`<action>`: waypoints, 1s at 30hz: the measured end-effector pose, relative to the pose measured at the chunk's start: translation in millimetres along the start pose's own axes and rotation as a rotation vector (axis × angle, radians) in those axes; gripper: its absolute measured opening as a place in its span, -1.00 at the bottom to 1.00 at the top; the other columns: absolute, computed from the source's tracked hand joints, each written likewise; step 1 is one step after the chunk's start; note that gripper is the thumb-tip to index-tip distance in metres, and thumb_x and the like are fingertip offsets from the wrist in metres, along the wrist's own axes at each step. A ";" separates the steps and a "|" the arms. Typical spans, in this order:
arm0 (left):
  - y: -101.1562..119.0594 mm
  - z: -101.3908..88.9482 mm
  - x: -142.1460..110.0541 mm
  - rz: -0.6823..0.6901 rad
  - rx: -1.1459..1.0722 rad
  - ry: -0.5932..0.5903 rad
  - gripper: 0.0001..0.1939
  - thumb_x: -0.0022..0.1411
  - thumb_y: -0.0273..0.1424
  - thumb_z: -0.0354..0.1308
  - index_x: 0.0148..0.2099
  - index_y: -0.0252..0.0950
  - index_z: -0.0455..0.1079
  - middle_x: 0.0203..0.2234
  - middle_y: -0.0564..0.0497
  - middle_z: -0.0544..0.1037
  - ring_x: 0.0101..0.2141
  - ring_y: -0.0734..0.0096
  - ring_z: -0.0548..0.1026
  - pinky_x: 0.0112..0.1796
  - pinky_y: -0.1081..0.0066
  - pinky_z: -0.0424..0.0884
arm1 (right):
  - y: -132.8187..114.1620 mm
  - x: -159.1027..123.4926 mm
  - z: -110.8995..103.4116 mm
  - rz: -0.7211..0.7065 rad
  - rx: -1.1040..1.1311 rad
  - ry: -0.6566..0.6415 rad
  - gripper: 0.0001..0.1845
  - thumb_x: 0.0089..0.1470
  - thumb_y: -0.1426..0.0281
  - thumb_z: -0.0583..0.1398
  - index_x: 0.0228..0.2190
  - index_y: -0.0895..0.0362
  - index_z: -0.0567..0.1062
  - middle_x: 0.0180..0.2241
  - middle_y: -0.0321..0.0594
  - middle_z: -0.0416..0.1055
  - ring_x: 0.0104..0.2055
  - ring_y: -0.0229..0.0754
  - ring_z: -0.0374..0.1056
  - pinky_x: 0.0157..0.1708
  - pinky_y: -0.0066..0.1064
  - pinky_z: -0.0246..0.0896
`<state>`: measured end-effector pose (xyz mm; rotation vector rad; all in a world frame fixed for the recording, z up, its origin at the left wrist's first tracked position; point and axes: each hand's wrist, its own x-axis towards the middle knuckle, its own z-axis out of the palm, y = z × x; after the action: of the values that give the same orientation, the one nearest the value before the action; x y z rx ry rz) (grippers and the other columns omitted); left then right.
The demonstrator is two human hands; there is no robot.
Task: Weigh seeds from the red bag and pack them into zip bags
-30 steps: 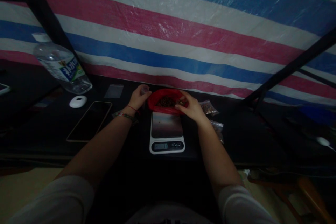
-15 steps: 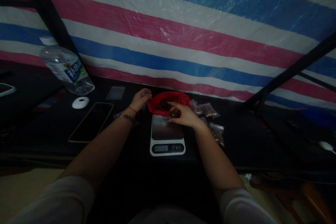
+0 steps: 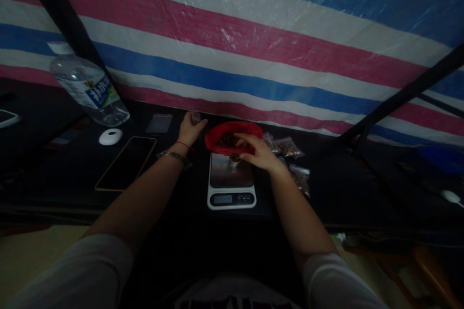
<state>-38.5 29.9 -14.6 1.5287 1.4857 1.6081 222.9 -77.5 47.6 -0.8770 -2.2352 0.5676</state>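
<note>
A white kitchen scale [image 3: 232,181] lies in front of me, its display lit but hard to read. On its plate stands a small cup [image 3: 235,159] filled with brown bits. My right hand [image 3: 259,152] is just beside the cup, fingers apart, reaching over the rim of a red plastic bag [image 3: 213,142]. Inside that bag is a heap of dark brown dried pieces [image 3: 228,139]. Left of the bag, my left hand [image 3: 190,128] is closed on a small clear plastic bag [image 3: 196,118], only partly visible.
Several filled zip bags [image 3: 288,147] lie right of the scale. A flat zip bag [image 3: 159,123], a phone [image 3: 126,163], a white rounded case [image 3: 110,136] and a large clear bottle [image 3: 90,88] are on the left. A striped tarp [image 3: 232,53] hangs behind the black table [image 3: 337,188].
My right hand lifted the cup of brown bits out of the red bag and let it go on the scale plate. My left hand stays beside the bag.
</note>
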 end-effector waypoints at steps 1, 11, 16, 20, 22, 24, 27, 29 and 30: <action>0.8 0.0 -0.3 0.000 -0.002 0.001 -0.55 -0.07 -0.21 0.29 -0.14 -0.29 0.32 -0.32 -0.03 0.47 -0.29 0.31 0.46 -0.15 0.25 0.39 | 2.3 -0.6 -1.1 0.001 -0.006 0.040 -0.41 0.07 0.18 0.21 0.12 0.04 0.30 -0.19 -0.17 0.47 -0.15 -0.10 0.39 -0.10 -0.21 0.26; 1.5 -0.9 -0.8 0.038 -0.094 -0.021 -0.45 -0.04 -0.15 0.30 -0.04 -0.30 0.32 -0.25 -0.10 0.48 -0.22 0.23 0.49 -0.08 0.16 0.39 | 17.9 1.2 0.8 0.105 -0.230 0.293 -0.67 0.16 0.24 0.12 -0.08 0.07 0.48 -0.25 -0.19 0.51 -0.29 -0.15 0.40 -0.23 -0.29 0.31; 1.3 -0.8 -0.7 0.059 -0.109 -0.013 -0.51 -0.02 -0.12 0.28 -0.11 -0.29 0.33 -0.29 -0.08 0.49 -0.21 0.23 0.48 -0.08 0.18 0.39 | 21.5 1.6 1.3 0.108 -0.280 0.370 -0.73 0.16 0.27 0.12 -0.16 0.08 0.51 -0.21 -0.18 0.53 -0.21 -0.15 0.42 -0.16 -0.28 0.31; 4.7 -1.1 -3.5 0.098 -0.056 -0.019 -0.55 -0.03 -0.17 0.29 -0.13 -0.29 0.34 -0.29 -0.06 0.48 -0.22 0.24 0.48 -0.09 0.19 0.39 | 22.3 1.7 0.7 0.111 -0.303 0.396 -0.74 0.16 0.29 0.11 -0.18 0.10 0.52 -0.23 -0.17 0.54 -0.22 -0.15 0.43 -0.15 -0.29 0.31; 6.3 -1.7 -4.6 0.123 -0.032 -0.019 -0.55 -0.03 -0.21 0.30 -0.12 -0.30 0.34 -0.27 -0.07 0.48 -0.21 0.24 0.48 -0.08 0.20 0.39 | 22.4 1.9 0.5 0.116 -0.306 0.402 -0.74 0.16 0.30 0.10 -0.19 0.10 0.52 -0.23 -0.17 0.54 -0.20 -0.15 0.43 -0.14 -0.29 0.31; 8.0 -2.4 -5.5 0.147 -0.018 -0.021 -0.56 -0.03 -0.24 0.30 -0.11 -0.30 0.33 -0.27 -0.07 0.47 -0.21 0.25 0.48 -0.08 0.20 0.39 | 22.3 2.3 0.4 0.121 -0.303 0.409 -0.74 0.16 0.30 0.10 -0.20 0.10 0.52 -0.22 -0.17 0.53 -0.18 -0.14 0.43 -0.12 -0.28 0.31; 11.9 -3.7 -6.6 0.154 0.007 -0.020 -0.58 -0.02 -0.27 0.29 -0.12 -0.30 0.32 -0.29 -0.05 0.47 -0.23 0.27 0.48 -0.09 0.21 0.39 | 21.4 2.5 0.3 0.127 -0.283 0.411 -0.75 0.16 0.29 0.10 -0.21 0.09 0.52 -0.22 -0.17 0.53 -0.18 -0.13 0.43 -0.11 -0.25 0.30; 15.1 -4.5 -7.4 0.143 0.024 -0.015 -0.59 -0.02 -0.29 0.29 -0.12 -0.30 0.32 -0.31 -0.04 0.47 -0.24 0.27 0.47 -0.09 0.20 0.39 | 20.8 2.3 0.0 0.135 -0.270 0.404 -0.74 0.16 0.28 0.10 -0.21 0.09 0.52 -0.22 -0.16 0.53 -0.18 -0.11 0.42 -0.10 -0.23 0.30; 16.6 -4.8 -7.7 0.139 0.029 -0.011 -0.60 -0.03 -0.30 0.29 -0.13 -0.30 0.32 -0.31 -0.04 0.47 -0.25 0.27 0.47 -0.09 0.20 0.39 | 20.6 2.3 -0.1 0.141 -0.266 0.400 -0.74 0.16 0.27 0.09 -0.21 0.09 0.52 -0.22 -0.16 0.53 -0.17 -0.10 0.42 -0.09 -0.21 0.29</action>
<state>-35.3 16.3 -1.9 1.6874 1.4310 1.6581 230.6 -61.9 36.4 -1.1751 -1.9161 0.1359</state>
